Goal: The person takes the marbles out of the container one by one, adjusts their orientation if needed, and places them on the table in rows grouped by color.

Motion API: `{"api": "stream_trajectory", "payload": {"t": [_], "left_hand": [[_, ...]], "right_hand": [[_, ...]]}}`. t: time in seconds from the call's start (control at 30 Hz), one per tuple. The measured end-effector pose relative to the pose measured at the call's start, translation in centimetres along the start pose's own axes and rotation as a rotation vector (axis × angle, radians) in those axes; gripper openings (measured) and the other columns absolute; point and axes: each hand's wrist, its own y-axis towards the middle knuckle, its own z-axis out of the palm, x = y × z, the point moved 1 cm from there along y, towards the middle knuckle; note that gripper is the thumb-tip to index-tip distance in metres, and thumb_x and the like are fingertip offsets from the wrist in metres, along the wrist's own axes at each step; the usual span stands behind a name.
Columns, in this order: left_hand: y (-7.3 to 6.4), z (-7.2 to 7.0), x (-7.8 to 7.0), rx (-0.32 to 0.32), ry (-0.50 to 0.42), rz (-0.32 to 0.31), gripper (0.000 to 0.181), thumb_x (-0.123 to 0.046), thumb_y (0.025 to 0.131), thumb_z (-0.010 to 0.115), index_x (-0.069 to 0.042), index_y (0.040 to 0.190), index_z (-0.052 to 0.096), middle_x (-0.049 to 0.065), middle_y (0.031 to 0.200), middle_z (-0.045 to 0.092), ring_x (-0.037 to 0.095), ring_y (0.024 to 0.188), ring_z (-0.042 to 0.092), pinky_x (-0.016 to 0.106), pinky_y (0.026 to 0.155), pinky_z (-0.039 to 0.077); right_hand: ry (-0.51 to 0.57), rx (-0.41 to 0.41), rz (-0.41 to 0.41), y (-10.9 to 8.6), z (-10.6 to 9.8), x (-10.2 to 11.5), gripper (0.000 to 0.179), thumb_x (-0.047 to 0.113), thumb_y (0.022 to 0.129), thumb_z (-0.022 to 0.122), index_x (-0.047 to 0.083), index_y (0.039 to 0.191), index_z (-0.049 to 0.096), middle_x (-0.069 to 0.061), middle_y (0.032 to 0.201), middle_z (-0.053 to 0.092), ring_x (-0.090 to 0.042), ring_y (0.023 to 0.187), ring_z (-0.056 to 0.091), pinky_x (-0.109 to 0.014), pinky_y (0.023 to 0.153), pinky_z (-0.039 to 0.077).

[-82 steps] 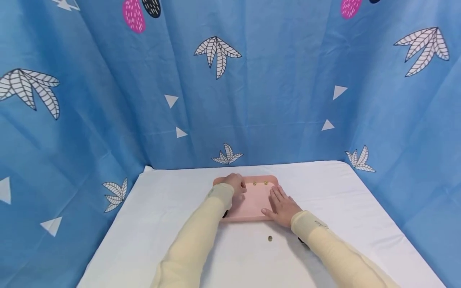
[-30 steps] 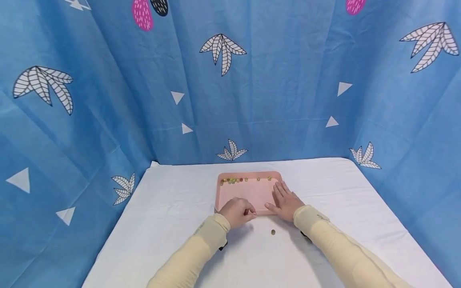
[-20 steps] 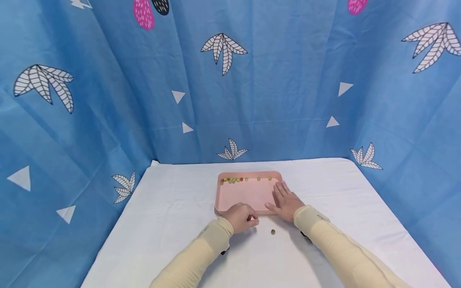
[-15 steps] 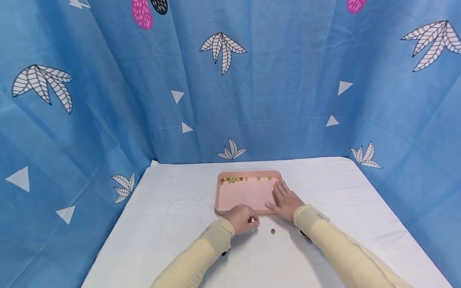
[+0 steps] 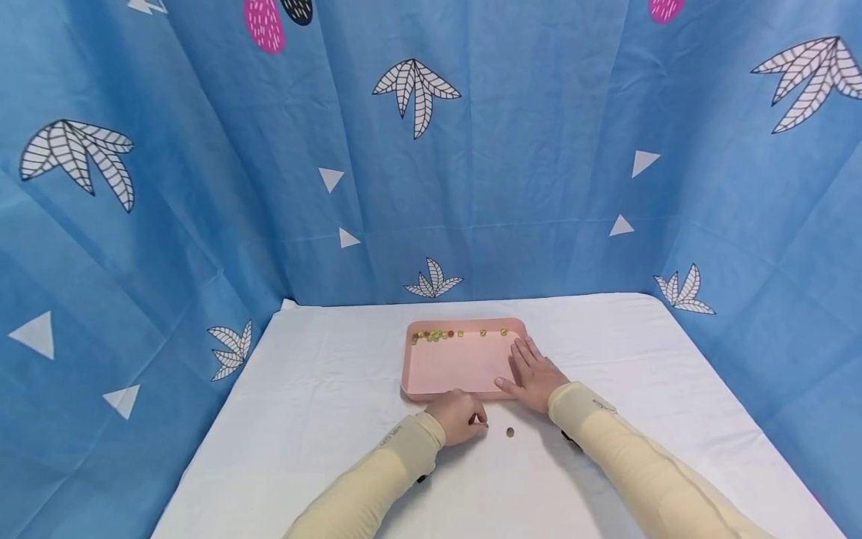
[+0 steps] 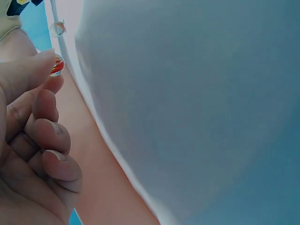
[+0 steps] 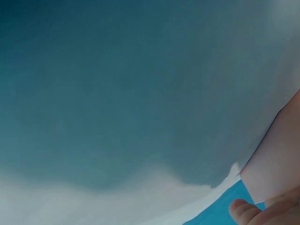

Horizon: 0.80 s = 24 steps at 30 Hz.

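Observation:
Between thumb and index fingertip, my left hand (image 5: 456, 416) pinches a glass marble with a red-orange swirl (image 6: 58, 65), plain in the left wrist view. That hand is just in front of the pink tray (image 5: 465, 396), its other fingers curled. A single loose marble (image 5: 509, 432) lies on the white cloth slightly right of these fingertips; in the left wrist view this marble (image 6: 58, 29) looks clear. My right hand (image 5: 532, 378) rests on the tray's right rim, fingers straight and thumb spread toward the near corner. Several yellowish marbles (image 5: 435, 335) and a red one (image 5: 450, 334) line the tray's far side.
The tray stands on a table covered with white cloth (image 5: 323, 389). Blue curtains (image 5: 539, 187) with leaf and triangle prints surround the table at the back and both sides. Two marbles (image 5: 493, 332) sit apart at the tray's far right.
My left hand has come from the tray's far left to the cloth in front, uncovering the marbles there, then edged rightward toward the loose marble. The right hand stays on the rim.

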Motion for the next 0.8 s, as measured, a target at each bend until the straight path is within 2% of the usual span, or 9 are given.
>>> {"api": "stream_trajectory", "payload": {"t": [0.17, 0.43, 0.8], "left_hand": [[-0.05, 0.44, 0.03, 0.022, 0.015, -0.006, 0.009, -0.03, 0.083, 0.077, -0.022, 0.084, 0.078, -0.019, 0.06, 0.054, -0.004, 0.054, 0.046, 0.012, 0.053, 0.039], [-0.19, 0.68, 0.0, 0.007, 0.049, 0.0, 0.008, -0.032, 0.081, 0.078, -0.024, 0.079, 0.077, -0.02, 0.058, 0.051, -0.005, 0.054, 0.044, 0.012, 0.053, 0.038], [-0.48, 0.32, -0.19, 0.034, 0.028, -0.024, 0.011, -0.033, 0.082, 0.077, -0.022, 0.082, 0.077, -0.019, 0.058, 0.051, -0.003, 0.053, 0.045, 0.013, 0.053, 0.038]], "right_hand": [[0.002, -0.006, -0.008, 0.0, 0.06, 0.04, 0.098, 0.074, 0.091, 0.029, -0.002, 0.152, 0.017, -0.016, 0.16, 0.011, -0.032, 0.147, 0.001, -0.057, 0.111, 0.024], [0.004, -0.028, -0.021, 0.01, 0.16, -0.01, 0.096, 0.07, 0.092, 0.034, -0.005, 0.15, 0.02, -0.02, 0.158, 0.013, -0.037, 0.146, 0.005, -0.061, 0.109, 0.025], [-0.014, -0.014, 0.004, 0.09, 0.51, -0.11, 0.099, 0.076, 0.089, 0.027, 0.0, 0.153, 0.017, -0.014, 0.16, 0.011, -0.031, 0.147, 0.001, -0.058, 0.112, 0.023]]}}
